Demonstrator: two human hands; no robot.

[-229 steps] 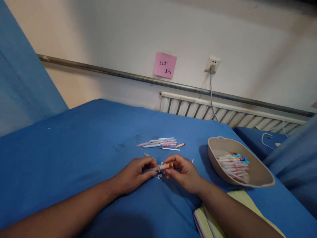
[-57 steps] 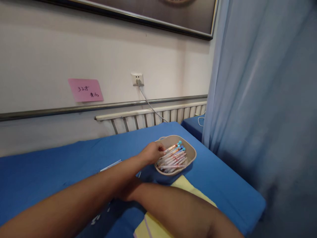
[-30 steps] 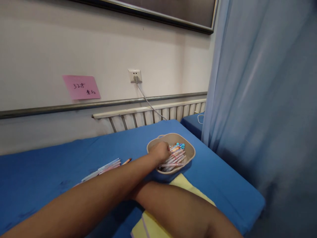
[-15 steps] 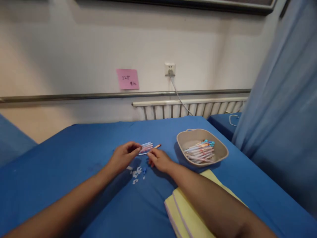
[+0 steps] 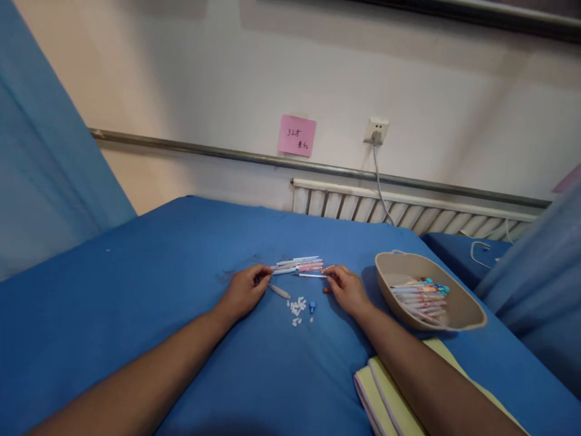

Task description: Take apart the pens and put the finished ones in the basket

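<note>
A small bunch of slim pens, white, pale blue and pink, lies crosswise between my hands on the blue cover. My left hand has thumb and fingers closed at the bunch's left end. My right hand pinches at the right end, by the tip of a thin white stick; its fingertips are too small to see clearly. Below the pens are a pale grey tube-like piece, several white scraps and a small blue piece. A brown-red bit sits beside my right fingers.
To the right stands a beige basket holding many pens. A folded yellow cloth lies under my right forearm. Behind the blue-covered surface are a radiator and a plugged-in cord. Blue curtains hang at both sides.
My view has swung, so everything sits further right and tilts. My hands have moved apart along the pens, and the bunch between them shows more fully. The pale grey piece now shows beside my left hand.
</note>
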